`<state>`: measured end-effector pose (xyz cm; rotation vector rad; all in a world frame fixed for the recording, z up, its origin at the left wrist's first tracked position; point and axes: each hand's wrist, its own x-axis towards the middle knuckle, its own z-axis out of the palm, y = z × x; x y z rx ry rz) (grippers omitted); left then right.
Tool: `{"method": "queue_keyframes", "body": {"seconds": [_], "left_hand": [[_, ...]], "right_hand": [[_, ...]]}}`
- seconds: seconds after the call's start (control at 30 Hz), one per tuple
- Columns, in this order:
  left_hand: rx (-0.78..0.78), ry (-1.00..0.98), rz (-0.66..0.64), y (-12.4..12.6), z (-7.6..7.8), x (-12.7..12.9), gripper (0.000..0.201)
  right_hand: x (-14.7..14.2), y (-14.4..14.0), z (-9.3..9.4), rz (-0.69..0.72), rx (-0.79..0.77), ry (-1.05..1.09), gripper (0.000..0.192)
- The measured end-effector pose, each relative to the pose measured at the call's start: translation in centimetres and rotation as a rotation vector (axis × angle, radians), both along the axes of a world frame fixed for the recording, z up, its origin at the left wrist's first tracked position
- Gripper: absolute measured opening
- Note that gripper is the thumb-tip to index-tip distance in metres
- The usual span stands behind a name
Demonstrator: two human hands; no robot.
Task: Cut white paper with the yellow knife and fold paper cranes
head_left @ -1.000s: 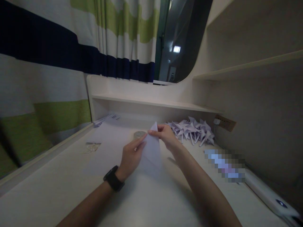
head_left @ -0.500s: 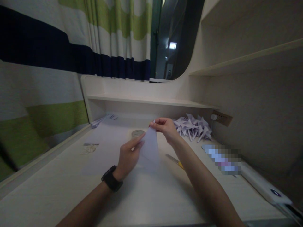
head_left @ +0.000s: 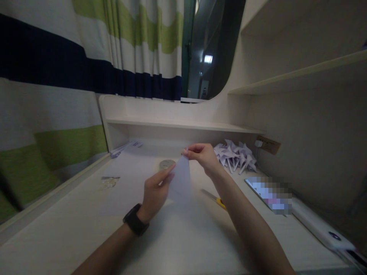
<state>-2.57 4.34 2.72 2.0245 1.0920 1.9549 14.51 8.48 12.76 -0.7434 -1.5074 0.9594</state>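
Right hand (head_left: 204, 156) moved up paper (head_left: 181, 177); pale desk (head_left: 169, 246) below, striped curtain (head_left: 149, 38) behind.

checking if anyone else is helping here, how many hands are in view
2: the left hand, below a black watch, holds the white paper along its left side; the right hand pinches its top tip. No other hands show, though some could be out of frame.

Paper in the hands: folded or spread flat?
Folded, it seems: the paper rises to a narrow tip pinched by the right hand, while the left hand grips its left edge. Cannot tell how many layers.
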Motion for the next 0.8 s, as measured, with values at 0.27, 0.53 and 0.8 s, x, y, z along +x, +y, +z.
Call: {"method": "queue_keyframes", "body": {"seconds": [0.27,0.53,0.8], "left_hand": [[0.018,-0.010,-0.013,-0.14,0.12,0.03,0.028],[-0.014,-0.011,-0.012,-0.51,0.32,0.14,0.027],[-0.033,-0.009,-0.010,-0.66,0.36,0.18,0.026]], "right_hand": [[-0.17,-0.45,0.32,-0.021,0.002,0.027,0.037],[-0.01,-0.45,0.29,-0.035,0.029,0.019,0.036],[0.12,-0.65,0.51,-0.083,0.053,0.027,0.033]]}}
